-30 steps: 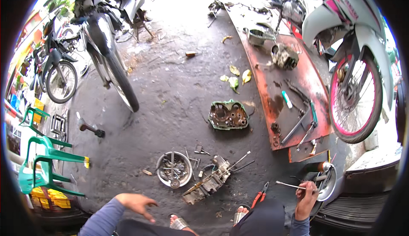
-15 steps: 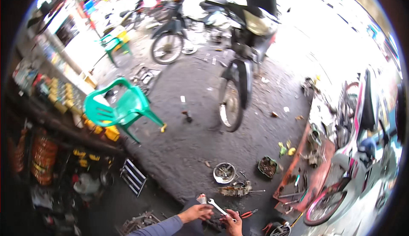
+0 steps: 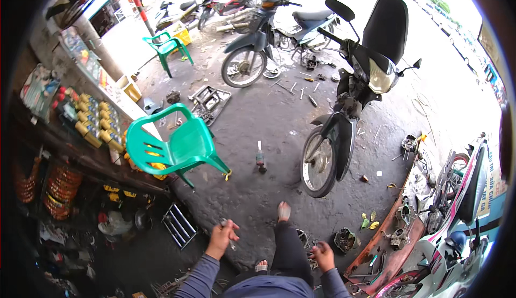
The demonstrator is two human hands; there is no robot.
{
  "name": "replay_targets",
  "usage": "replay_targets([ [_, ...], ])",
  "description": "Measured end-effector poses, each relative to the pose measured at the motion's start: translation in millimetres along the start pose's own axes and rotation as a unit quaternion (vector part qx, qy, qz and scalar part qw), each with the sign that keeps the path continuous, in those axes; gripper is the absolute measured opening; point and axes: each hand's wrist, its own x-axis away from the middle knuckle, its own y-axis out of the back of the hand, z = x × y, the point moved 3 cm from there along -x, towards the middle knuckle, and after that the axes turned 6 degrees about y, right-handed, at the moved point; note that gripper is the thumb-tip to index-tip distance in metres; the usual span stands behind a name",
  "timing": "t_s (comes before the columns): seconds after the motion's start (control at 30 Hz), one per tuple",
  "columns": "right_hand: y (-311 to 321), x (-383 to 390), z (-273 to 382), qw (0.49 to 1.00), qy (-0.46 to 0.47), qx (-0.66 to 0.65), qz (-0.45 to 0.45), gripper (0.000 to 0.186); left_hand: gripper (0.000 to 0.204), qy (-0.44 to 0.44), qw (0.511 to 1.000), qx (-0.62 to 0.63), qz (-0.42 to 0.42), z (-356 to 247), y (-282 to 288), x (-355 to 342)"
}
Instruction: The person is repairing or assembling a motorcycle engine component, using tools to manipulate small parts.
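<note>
My left hand (image 3: pixel 219 241) is closed around a wrench (image 3: pixel 233 247). Only small bits of its metal show beside the fingers. Off to the right, my right hand (image 3: pixel 323 257) is held with curled fingers; what they hold, if anything, I cannot make out. The hands are well apart, one on each side of my dark-trousered leg (image 3: pixel 287 247). Past my foot, a small bottle with a pale neck (image 3: pixel 260 157) stands on the floor. A dark motorbike (image 3: pixel 344 118) stands ahead on the right.
A green plastic chair (image 3: pixel 188 145) stands at left, near a metal rack (image 3: pixel 179 226). On the right are a bowl of parts (image 3: pixel 345 240), a reddish tray (image 3: pixel 400 244) and a white-and-pink motorbike (image 3: pixel 457 233). Loose tools (image 3: pixel 301 91) lie farther off beside another motorbike (image 3: pixel 244 64).
My hands have moved apart. The wrench, earlier between both hands, is now in the left. My view has shifted, and one foot now shows farther forward.
</note>
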Motion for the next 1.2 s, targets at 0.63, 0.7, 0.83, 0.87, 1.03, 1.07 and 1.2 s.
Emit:
replay_targets([
  [0.63, -65, -541, 241, 0.905, -0.039, 0.411, 0.101, 0.033, 0.039, 0.290, 0.804, -0.519, 0.030, 41, 44, -313],
  [0.7, -110, -585, 266, 0.938, -0.093, 0.328, 0.058, 0.035, 0.039, 0.248, 0.799, -0.546, 0.049, 26, 80, -386],
  [0.83, -205, -669, 331, 0.948, -0.145, 0.283, 0.029, 0.034, 0.034, 0.178, 0.862, -0.461, -0.110, -138, 110, -520],
  [0.87, -229, -689, 344, 0.935, -0.118, 0.329, 0.062, 0.028, 0.036, 0.170, 0.865, -0.452, -0.135, -170, 145, -562],
  [1.03, -371, -779, 477, 0.849, 0.124, 0.487, 0.163, 0.023, 0.028, 0.090, 0.924, -0.238, -0.285, -368, 254, -706],
  [1.07, -389, -801, 512, 0.866, 0.094, 0.467, 0.152, 0.025, 0.027, 0.092, 0.946, -0.148, -0.272, -405, 253, -740],
  [1.2, -506, -897, 634, 0.855, 0.136, 0.470, 0.173, 0.028, 0.021, 0.143, 0.967, 0.033, -0.207, -509, 203, -832],
])
